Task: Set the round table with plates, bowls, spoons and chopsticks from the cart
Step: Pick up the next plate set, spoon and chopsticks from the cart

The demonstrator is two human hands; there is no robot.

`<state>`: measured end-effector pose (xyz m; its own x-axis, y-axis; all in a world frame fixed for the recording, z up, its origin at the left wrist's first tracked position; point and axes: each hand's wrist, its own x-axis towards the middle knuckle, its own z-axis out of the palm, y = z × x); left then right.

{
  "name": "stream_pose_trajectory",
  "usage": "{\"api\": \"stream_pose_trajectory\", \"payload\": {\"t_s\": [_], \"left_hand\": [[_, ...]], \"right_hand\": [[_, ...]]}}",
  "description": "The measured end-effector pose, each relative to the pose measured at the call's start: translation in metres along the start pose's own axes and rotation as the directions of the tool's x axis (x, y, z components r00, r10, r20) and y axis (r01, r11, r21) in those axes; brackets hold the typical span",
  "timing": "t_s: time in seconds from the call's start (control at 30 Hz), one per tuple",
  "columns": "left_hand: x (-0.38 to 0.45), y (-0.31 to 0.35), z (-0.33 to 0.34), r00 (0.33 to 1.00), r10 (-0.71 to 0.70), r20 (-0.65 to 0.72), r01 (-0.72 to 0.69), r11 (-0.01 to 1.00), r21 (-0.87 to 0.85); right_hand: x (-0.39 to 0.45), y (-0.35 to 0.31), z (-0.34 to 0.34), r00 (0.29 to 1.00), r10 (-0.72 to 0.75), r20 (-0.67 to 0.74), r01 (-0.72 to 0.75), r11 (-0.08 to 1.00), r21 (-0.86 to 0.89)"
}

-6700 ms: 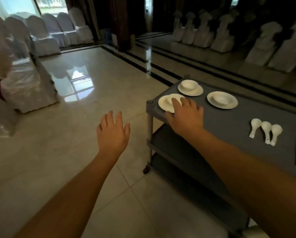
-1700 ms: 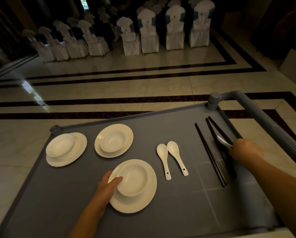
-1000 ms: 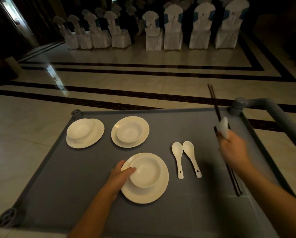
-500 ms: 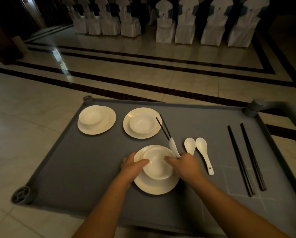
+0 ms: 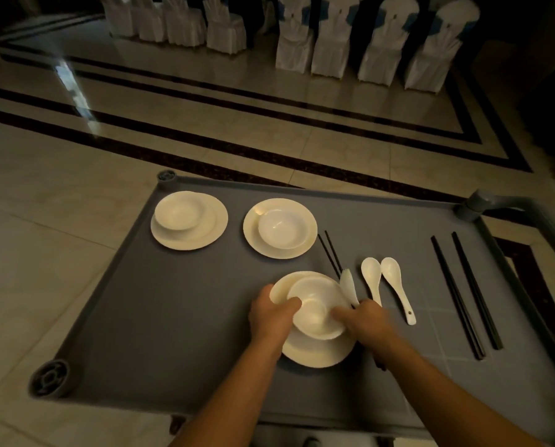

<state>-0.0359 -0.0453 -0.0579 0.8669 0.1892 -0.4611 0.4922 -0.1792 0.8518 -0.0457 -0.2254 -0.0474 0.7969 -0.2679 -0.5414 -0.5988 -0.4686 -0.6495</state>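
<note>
- White ceramic tableware is laid out on the flat grey top of a cart (image 5: pixel 179 317), which is seen from above against a glossy tiled floor (image 5: pixel 60 227).
- A near plate (image 5: pixel 315 354) carrying a near bowl (image 5: pixel 316 312) is gripped from both sides and appears tilted, its far edge raised.
- On the left hand (image 5: pixel 269 319) the thumb is laid over the bowl's left rim; the remaining fingers are hidden under the plate, so their spread cannot be told.
- The right hand (image 5: pixel 365 321) is closed around a held spoon (image 5: pixel 349 287) and a held pair of black chopsticks (image 5: pixel 331 253), both of which project away from the fist beside the bowl; its thumb is pressed on the bowl's right rim.
- Two further sets are shown at the far side of the cart: a left plate (image 5: pixel 205 235) with a left bowl (image 5: pixel 178 212) sitting off-centre on it, and a middle plate (image 5: pixel 257 243) with a middle bowl (image 5: pixel 282 229) centred on it.
- Two loose spoons (image 5: pixel 387 285) are seen side by side just right of the right hand, bowls pointing away.
- Two more pairs of black chopsticks (image 5: pixel 463 291) are laid lengthwise near the cart's right edge, well apart from the spoons.
- A grey push handle (image 5: pixel 508 208) is attached at the far right corner.
- Chairs in white covers (image 5: pixel 331 37) are lined up along the far wall.
</note>
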Motion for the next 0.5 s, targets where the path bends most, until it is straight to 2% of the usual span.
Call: {"api": "stream_pose_trajectory", "payload": {"t_s": [0.07, 0.17, 0.37, 0.5], "left_hand": [[-0.001, 0.0, -0.007, 0.999, 0.013, 0.032, -0.007, 0.986, -0.168], [-0.003, 0.005, -0.013, 0.993, 0.014, 0.114, 0.016, 0.965, -0.264], [0.0, 0.02, -0.012, 0.96, -0.001, 0.281, 0.059, 0.978, -0.2], [-0.007, 0.024, 0.001, 0.919, -0.016, 0.395, 0.078, 0.987, -0.141]], "right_hand": [[-0.004, 0.001, -0.001, 1.0, 0.003, 0.024, -0.006, 0.991, 0.136], [-0.011, 0.0, -0.009, 0.998, 0.018, 0.053, -0.029, 0.975, 0.222], [-0.034, 0.004, -0.026, 0.999, -0.012, 0.04, 0.002, 0.967, 0.253], [-0.06, 0.016, -0.038, 1.0, -0.005, -0.03, 0.013, 0.96, 0.28]]}}
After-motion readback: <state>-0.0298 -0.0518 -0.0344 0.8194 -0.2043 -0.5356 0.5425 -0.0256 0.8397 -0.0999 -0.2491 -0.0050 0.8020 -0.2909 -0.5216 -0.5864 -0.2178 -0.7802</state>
